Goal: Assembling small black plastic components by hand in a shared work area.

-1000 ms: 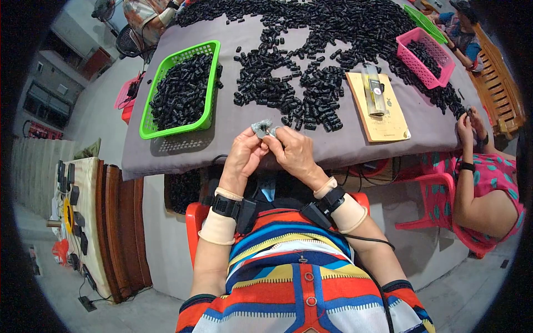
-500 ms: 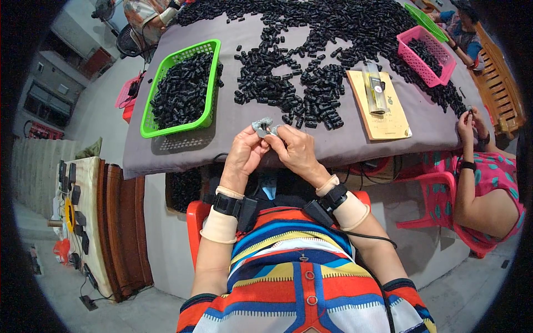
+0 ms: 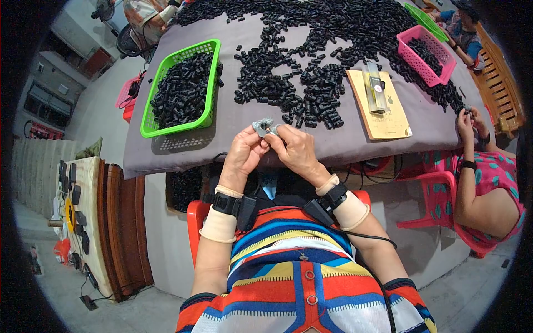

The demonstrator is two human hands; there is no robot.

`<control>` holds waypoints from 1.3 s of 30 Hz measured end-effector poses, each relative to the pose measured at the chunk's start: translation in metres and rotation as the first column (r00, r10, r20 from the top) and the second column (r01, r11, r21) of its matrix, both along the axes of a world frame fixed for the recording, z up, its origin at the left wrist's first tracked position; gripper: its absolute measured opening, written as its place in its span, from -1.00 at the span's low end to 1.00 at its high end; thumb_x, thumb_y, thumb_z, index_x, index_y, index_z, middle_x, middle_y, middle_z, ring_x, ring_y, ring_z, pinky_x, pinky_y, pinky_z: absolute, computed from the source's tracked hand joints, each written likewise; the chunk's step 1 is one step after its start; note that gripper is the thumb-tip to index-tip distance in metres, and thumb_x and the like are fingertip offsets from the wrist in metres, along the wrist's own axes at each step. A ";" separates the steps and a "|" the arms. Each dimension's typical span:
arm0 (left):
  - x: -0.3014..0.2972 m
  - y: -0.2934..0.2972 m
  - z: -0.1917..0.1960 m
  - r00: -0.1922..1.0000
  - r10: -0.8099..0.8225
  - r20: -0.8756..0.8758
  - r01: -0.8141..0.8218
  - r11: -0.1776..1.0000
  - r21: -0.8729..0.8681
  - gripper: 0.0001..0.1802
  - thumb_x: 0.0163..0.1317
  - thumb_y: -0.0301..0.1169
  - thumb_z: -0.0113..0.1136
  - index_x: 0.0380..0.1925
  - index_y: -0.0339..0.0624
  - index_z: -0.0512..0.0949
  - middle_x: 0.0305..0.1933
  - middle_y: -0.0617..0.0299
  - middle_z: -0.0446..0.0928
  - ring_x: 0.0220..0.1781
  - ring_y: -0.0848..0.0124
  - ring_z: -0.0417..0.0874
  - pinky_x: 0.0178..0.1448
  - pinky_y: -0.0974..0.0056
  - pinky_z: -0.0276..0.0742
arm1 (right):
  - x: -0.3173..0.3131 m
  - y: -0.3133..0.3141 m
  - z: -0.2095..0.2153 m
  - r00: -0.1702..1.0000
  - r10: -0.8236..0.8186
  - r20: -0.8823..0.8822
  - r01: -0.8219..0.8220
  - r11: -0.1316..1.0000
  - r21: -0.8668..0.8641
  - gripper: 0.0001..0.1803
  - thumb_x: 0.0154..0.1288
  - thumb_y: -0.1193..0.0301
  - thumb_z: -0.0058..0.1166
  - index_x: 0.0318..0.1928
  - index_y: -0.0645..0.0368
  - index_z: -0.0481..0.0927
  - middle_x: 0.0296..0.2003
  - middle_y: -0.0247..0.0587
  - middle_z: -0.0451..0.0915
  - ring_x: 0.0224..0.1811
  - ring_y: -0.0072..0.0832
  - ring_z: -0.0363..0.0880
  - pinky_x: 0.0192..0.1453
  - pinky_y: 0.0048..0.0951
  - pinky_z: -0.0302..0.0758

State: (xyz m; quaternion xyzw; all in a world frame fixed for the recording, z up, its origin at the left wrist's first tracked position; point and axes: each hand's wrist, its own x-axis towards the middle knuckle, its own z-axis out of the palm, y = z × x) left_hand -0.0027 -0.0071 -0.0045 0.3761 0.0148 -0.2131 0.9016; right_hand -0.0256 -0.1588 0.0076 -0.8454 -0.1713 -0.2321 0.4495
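Grey part [image 3: 263, 126] stays pinched between left hand [image 3: 245, 154] and right hand [image 3: 296, 151], each grip closed, unmoved.

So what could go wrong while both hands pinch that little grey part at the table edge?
The grey part sits only between the fingertips of the left hand and right hand, near the table's edge, so a slip might drop it into the lap or onto the floor. The loose black pieces lie just beyond and could be swept off.

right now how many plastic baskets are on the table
3: a green basket of black parts at the left, a pink basket at the right, and another green basket at the far right edge, partly cut off.
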 end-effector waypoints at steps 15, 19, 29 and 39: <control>0.003 0.002 -0.004 0.999 -0.038 0.013 0.038 0.999 -0.013 -0.79 0.19 -0.59 -0.01 -0.16 -0.31 0.49 -0.27 0.21 0.53 -0.40 0.54 0.49 -0.35 0.49 0.43 | 0.002 0.001 -0.002 1.000 -0.012 -0.011 0.011 0.999 -0.049 -0.73 0.15 0.24 0.08 -0.53 0.16 0.45 -0.57 -0.16 0.48 -0.56 -0.16 0.50 -0.56 -0.23 0.36; 0.004 0.003 -0.004 0.998 -0.058 0.022 0.059 0.998 -0.020 -0.78 0.19 -0.59 -0.03 -0.15 -0.31 0.48 -0.27 0.22 0.53 -0.41 0.54 0.49 -0.35 0.49 0.43 | 0.001 0.002 -0.002 1.000 -0.021 -0.008 0.021 0.999 -0.041 -0.73 0.15 0.24 0.08 -0.53 0.15 0.45 -0.57 -0.16 0.48 -0.56 -0.17 0.50 -0.56 -0.23 0.36; 0.001 0.002 0.000 0.998 -0.063 0.019 0.064 0.997 -0.040 -0.80 0.20 -0.58 -0.02 -0.17 -0.29 0.49 -0.29 0.23 0.53 -0.44 0.56 0.46 -0.36 0.50 0.42 | 0.001 -0.001 -0.003 1.000 0.006 0.016 -0.006 1.000 -0.008 -0.73 0.16 0.23 0.08 -0.53 0.14 0.44 -0.58 -0.16 0.47 -0.57 -0.18 0.48 -0.57 -0.25 0.35; 0.002 -0.001 0.002 0.999 -0.040 0.005 0.040 0.999 -0.005 -0.82 0.21 -0.57 -0.02 -0.19 -0.28 0.50 -0.30 0.25 0.53 -0.44 0.57 0.46 -0.37 0.51 0.41 | 0.003 0.001 -0.002 1.000 -0.009 0.014 0.010 1.000 -0.026 -0.73 0.17 0.23 0.07 -0.52 0.14 0.44 -0.59 -0.18 0.46 -0.58 -0.18 0.48 -0.57 -0.25 0.34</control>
